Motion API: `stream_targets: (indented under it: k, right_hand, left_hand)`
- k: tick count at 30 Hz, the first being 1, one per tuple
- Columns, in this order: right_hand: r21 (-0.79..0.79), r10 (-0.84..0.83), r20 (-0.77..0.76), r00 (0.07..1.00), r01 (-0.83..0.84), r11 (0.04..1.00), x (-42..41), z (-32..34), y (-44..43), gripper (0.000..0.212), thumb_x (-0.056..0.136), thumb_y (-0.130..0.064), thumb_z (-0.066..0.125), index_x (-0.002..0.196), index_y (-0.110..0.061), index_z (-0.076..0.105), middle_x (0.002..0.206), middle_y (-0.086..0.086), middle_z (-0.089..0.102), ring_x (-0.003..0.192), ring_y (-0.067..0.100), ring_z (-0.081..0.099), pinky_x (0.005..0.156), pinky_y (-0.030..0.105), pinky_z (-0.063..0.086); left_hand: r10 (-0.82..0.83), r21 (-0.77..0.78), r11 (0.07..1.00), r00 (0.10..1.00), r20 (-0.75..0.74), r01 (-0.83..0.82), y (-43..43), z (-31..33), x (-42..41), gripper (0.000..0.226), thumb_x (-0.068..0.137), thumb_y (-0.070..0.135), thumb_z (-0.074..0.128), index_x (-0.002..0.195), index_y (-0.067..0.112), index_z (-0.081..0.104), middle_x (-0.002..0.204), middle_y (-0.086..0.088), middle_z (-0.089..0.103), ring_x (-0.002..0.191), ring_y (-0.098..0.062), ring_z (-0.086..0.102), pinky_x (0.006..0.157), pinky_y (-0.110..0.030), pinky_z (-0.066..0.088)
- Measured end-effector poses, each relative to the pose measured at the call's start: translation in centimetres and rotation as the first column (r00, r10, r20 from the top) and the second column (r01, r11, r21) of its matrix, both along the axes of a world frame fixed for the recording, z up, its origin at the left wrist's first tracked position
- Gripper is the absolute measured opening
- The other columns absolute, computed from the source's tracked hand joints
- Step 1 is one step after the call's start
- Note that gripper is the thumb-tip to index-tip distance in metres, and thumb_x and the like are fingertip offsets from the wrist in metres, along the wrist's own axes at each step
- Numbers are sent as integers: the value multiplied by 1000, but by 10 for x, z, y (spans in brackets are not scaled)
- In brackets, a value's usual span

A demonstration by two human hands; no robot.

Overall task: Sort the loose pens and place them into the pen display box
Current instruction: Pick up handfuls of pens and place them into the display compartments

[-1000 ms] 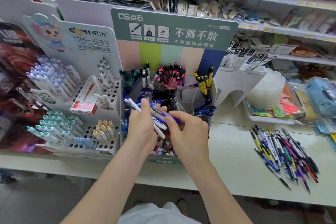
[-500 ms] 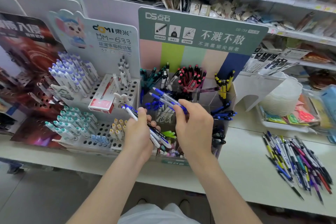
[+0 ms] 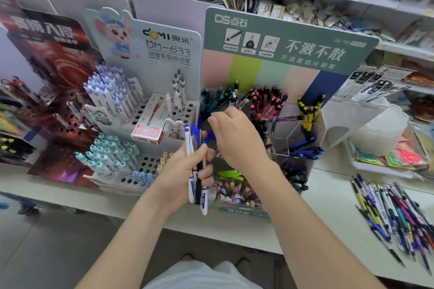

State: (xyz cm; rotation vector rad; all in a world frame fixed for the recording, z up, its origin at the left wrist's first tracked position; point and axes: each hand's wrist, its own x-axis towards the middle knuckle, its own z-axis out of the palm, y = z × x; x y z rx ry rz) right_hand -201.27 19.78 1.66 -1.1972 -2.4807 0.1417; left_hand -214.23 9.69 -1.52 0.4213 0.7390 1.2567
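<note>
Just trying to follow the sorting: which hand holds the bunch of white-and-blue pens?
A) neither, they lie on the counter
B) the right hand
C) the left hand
C: the left hand grips the white-and-blue pens upright, while the right hand reaches over the pen display box.

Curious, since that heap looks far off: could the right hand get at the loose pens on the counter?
Probably yes. The loose pens lie uncovered on the counter, on the same side as the right hand, which is above the display box.
</note>
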Motion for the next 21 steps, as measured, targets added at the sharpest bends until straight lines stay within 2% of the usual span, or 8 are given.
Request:
stream_targets:
  k: [3, 6, 9, 11, 12, 15, 18, 21]
  right_hand:
    - [-390, -118, -340, 933, -26, 920, 4, 16, -26, 36, 109, -34, 56, 77, -26, 71, 71, -7, 65, 70, 11, 62, 70, 35, 49]
    - [-682, -298, -429, 853, -89, 726, 6, 21, -30, 21, 103, -31, 65, 90, -27, 80, 74, 0, 74, 50, 12, 63, 57, 29, 54]
    - [-729, -598, -574, 559, -17, 684, 7, 20, -23, 23, 107, -22, 56, 102, -22, 79, 72, 9, 67, 52, 8, 54, 54, 30, 51]
    - [-615, -616, -700, 361, 134, 777, 10, 17, -13, 24, 112, -25, 48, 106, -20, 71, 78, 0, 66, 62, 5, 61, 61, 30, 54]
    - [-517, -558, -749, 357, 214, 829, 12, 13, -9, 23, 114, -26, 46, 108, -20, 68, 83, -4, 67, 69, 5, 67, 67, 31, 56]
    - [-247, -332, -744, 580, 224, 943, 10, -6, -4, 17, 112, -17, 50, 114, -13, 66, 92, -2, 69, 81, 10, 70, 75, 33, 57]
    - [-33, -134, -479, 868, 135, 990, 6, -32, -1, 19, 106, -14, 63, 124, -12, 70, 91, -6, 67, 81, 13, 60, 77, 37, 50]
    - [183, -100, -236, 967, 145, 972, 9, -46, 4, 15, 104, -24, 65, 113, -22, 76, 105, -2, 70, 97, 25, 55, 78, 42, 41]
  left_hand:
    - [-151, 45, 987, 988, -36, 153, -3, 6, -5, 18, 108, 16, 55, 126, 17, 57, 90, -6, 55, 58, -13, 39, 53, -26, 35]
    - [-256, 67, 964, 966, -41, 259, 0, 9, -6, 12, 110, 14, 53, 120, 13, 59, 93, -8, 53, 60, -13, 40, 55, -26, 35]
    - [-323, 56, 943, 944, -66, 327, 4, 6, -9, 32, 112, 13, 51, 143, 6, 53, 92, -6, 51, 62, -13, 36, 54, -25, 32]
    - [-304, -5, 952, 944, -127, 306, 6, 2, -9, 39, 111, 14, 50, 149, 5, 54, 87, -4, 51, 61, -12, 34, 52, -24, 31]
    - [-262, -38, 965, 955, -141, 259, 6, 1, -10, 38, 111, 15, 51, 147, 5, 58, 85, -3, 50, 60, -12, 34, 51, -24, 31]
    - [-83, -84, 993, 994, -66, 77, 7, -1, -10, 37, 110, 17, 48, 144, 3, 58, 81, -3, 46, 59, -12, 33, 51, -25, 27]
    - [6, -87, 996, 1000, 13, -4, 8, -4, -13, 33, 111, 18, 47, 140, 9, 59, 82, -4, 47, 60, -14, 35, 53, -26, 32]
    - [63, -76, 995, 998, 23, -61, 8, -2, -12, 32, 111, 17, 47, 139, 7, 59, 85, -5, 52, 65, -17, 42, 61, -30, 40]
